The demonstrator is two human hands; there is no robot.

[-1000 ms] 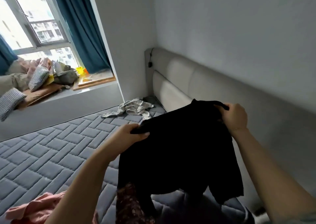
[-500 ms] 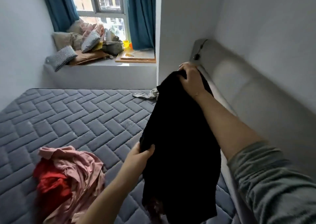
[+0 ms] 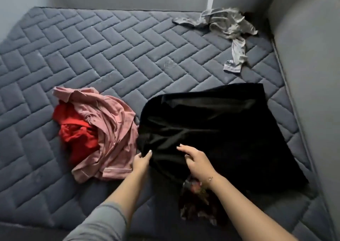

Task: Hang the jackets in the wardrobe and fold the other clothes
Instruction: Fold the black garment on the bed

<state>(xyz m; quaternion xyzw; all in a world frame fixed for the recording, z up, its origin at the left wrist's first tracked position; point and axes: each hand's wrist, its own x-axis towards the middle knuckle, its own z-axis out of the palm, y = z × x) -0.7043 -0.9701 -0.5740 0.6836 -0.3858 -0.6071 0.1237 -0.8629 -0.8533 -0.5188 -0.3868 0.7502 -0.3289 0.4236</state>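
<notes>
A second ago the black garment (image 3: 211,130) hung in the air between both hands; now it lies spread on the mattress (image 3: 110,56) in the lower right of the frame. That suggests it is being treated as one of the clothes to fold, and the folding itself is about to start rather than finished.

Nearest the camera, a dark floral cloth (image 3: 196,200) pokes out from under the black garment's near edge, at the bottom centre. Just above it, the left hand (image 3: 141,162) pinches the garment's left near edge, fingers curled around the fabric. The right hand (image 3: 197,160) rests on top of the cloth with fingers mostly extended and only loosely bent; whether it is gripping any fabric is not clear, but it looks like pressing or smoothing.

Left of the garment, touching its edge, sits a crumpled pink shirt (image 3: 110,130) with a red piece (image 3: 77,136) bundled against it. Far off, in the upper right, a grey garment (image 3: 226,27) lies rumpled near the padded headboard (image 3: 309,75).
</notes>
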